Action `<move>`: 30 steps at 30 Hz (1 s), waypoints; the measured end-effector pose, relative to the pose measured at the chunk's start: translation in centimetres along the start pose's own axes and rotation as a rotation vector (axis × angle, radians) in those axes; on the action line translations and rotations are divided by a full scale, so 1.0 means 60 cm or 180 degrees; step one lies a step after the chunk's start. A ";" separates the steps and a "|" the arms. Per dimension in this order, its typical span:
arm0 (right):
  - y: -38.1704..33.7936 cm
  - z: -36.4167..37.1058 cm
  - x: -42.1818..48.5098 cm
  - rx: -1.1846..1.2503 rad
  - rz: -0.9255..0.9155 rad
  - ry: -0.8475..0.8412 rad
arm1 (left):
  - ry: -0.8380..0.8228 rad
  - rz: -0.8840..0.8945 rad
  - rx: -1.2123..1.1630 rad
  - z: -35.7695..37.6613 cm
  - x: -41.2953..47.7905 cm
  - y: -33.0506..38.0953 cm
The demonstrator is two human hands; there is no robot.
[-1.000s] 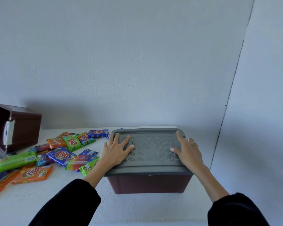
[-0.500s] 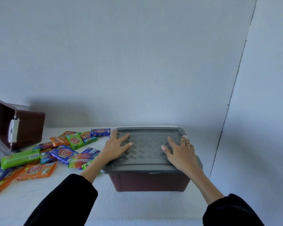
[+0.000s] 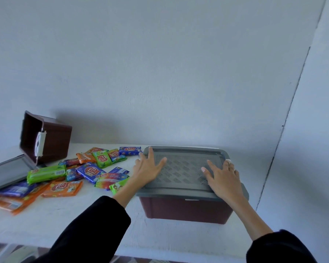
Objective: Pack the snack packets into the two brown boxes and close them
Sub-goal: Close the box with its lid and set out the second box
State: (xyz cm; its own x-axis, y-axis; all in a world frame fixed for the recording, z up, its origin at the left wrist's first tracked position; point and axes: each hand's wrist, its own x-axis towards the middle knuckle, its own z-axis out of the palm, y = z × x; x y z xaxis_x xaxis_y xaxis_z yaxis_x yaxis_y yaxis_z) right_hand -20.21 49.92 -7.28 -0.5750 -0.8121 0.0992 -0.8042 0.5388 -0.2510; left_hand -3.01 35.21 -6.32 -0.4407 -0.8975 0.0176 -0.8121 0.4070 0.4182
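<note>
left hand (image 3: 147, 170) flat, fingers spread | right hand (image 3: 223, 180) flat likewise (both palms down)

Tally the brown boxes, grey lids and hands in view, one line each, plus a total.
Brown boxes: 2, the near box and the tipped box.
Grey lids: 2, the pressed lid and the loose lid.
Hands: 2, left hand and right hand.
Total: 6.

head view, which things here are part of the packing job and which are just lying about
Job:
- snack packets
- closed brown box, with left hand and right hand flat on its grey lid
- tipped brown box
- loose lid

Just there:
- white table
- wall
</note>
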 end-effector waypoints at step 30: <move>0.014 -0.020 -0.041 0.0328 -0.1788 -0.0638 | -0.0180 0.2197 -0.0112 0.024 -0.087 0.023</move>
State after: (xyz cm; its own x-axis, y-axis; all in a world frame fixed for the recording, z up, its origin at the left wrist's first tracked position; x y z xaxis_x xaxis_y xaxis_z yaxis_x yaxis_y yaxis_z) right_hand -19.66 52.65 -6.55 -0.0189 -0.9979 0.0627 -0.9521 -0.0012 -0.3057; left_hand -2.40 40.70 -7.11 -0.8721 -0.4246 0.2434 -0.3262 0.8750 0.3576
